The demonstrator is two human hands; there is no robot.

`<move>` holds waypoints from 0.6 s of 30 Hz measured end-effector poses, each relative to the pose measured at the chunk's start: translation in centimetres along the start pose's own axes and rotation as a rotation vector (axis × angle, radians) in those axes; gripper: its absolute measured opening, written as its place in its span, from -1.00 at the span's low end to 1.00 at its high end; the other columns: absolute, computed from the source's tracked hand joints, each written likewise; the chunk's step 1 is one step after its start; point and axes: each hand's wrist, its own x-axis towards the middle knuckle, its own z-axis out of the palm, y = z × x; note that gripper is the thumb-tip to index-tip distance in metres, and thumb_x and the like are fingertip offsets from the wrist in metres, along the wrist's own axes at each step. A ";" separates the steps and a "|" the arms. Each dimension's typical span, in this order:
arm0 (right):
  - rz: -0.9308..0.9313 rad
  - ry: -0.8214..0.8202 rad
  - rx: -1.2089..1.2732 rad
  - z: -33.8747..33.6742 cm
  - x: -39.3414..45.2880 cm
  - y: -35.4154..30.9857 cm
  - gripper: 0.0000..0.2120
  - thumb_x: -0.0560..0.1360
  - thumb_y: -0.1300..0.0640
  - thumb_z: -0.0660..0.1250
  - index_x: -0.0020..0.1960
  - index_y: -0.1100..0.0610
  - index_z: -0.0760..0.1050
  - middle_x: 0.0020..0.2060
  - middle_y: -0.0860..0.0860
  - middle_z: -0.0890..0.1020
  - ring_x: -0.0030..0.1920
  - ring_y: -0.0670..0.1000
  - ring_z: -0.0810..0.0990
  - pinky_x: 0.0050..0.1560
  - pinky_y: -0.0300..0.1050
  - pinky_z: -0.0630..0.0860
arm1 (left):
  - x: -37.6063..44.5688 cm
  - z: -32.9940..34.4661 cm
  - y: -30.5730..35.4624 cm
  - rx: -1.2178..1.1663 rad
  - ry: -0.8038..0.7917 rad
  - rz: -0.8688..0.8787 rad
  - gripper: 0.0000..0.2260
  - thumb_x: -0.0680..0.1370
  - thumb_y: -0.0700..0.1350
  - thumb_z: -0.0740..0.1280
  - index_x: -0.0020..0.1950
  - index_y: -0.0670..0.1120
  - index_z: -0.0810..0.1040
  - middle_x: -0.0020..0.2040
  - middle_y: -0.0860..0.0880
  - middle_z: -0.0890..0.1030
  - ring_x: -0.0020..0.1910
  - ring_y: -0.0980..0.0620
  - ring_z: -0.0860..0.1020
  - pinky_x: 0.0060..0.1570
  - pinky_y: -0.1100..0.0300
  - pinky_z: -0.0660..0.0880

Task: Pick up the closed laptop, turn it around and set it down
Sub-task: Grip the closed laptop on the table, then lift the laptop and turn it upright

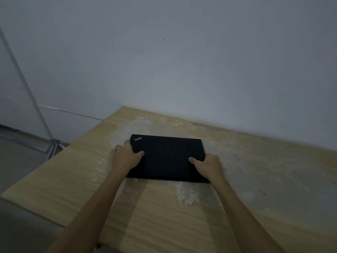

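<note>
A closed black laptop (167, 157) lies flat on a light wooden table (73, 179), its small logo at the far left corner. My left hand (127, 154) grips its left edge, thumb on the lid and fingers wrapped under the side. On the right edge my right hand (207, 165) holds the same way, thumb on top. Whether the laptop rests on the table or is slightly raised cannot be told.
The tabletop has pale, worn patches (131, 128) around and beyond the laptop. A plain wall (182, 61) runs right behind the table. The table's left edge drops to a grey floor (21, 161), where a white slanted frame (27, 88) stands.
</note>
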 end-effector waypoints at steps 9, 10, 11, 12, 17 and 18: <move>0.064 -0.017 0.385 -1.5 1.3 0.2 -0.53 0.47 -0.11 0.51 0.09 0.25 0.48 0.01 0.14 0.63 -0.11 0.08 0.63 -0.40 -0.16 0.48 | 1.9 -0.4 0.6 -0.405 -0.131 -0.127 -0.50 0.49 0.11 0.51 0.23 -0.20 0.49 0.13 -0.18 0.62 0.01 -0.17 0.62 -0.21 0.03 0.57; 0.066 -0.028 0.407 -1.8 1.4 0.1 -0.46 0.50 -0.11 0.48 0.22 0.27 0.40 0.07 0.13 0.59 -0.05 0.10 0.61 -0.38 -0.15 0.47 | 1.8 -0.5 0.8 -0.429 -0.143 -0.130 -0.47 0.49 0.12 0.51 0.25 -0.20 0.45 0.11 -0.15 0.60 -0.01 -0.15 0.61 -0.25 0.05 0.54; 0.065 -0.031 0.415 -2.1 1.5 -0.1 -0.43 0.53 -0.12 0.44 0.28 0.25 0.32 0.10 0.13 0.54 -0.02 0.10 0.58 -0.36 -0.15 0.47 | 1.8 -0.7 0.9 -0.441 -0.155 -0.133 -0.46 0.49 0.12 0.50 0.25 -0.21 0.43 0.08 -0.13 0.59 -0.03 -0.14 0.60 -0.28 0.07 0.52; 0.058 -0.018 0.413 -2.6 1.4 0.0 -0.44 0.55 -0.13 0.40 0.30 0.23 0.29 0.11 0.12 0.52 -0.02 0.09 0.57 -0.35 -0.14 0.47 | 1.7 -0.8 1.2 -0.446 -0.172 -0.128 -0.47 0.50 0.11 0.50 0.23 -0.22 0.44 0.05 -0.13 0.60 -0.05 -0.13 0.61 -0.29 0.07 0.51; -0.052 0.054 0.352 -5.3 1.1 0.7 -0.58 0.65 -0.17 0.19 0.18 0.20 0.47 0.06 0.11 0.61 -0.12 0.01 0.58 -0.32 -0.12 0.48 | 1.0 -1.0 2.4 -0.550 -0.278 -0.094 -0.78 0.53 0.00 0.48 0.01 -0.13 0.64 -0.02 -0.13 0.71 -0.12 -0.08 0.67 -0.29 0.12 0.52; -0.073 0.067 0.332 -6.1 1.0 0.7 -0.56 0.66 -0.18 0.15 0.15 0.20 0.50 0.04 0.11 0.62 -0.13 0.02 0.58 -0.33 -0.13 0.45 | 0.8 -1.0 2.7 -0.563 -0.291 -0.085 -0.83 0.54 -0.01 0.47 -0.01 -0.10 0.64 -0.04 -0.09 0.71 -0.16 -0.03 0.66 -0.32 0.15 0.49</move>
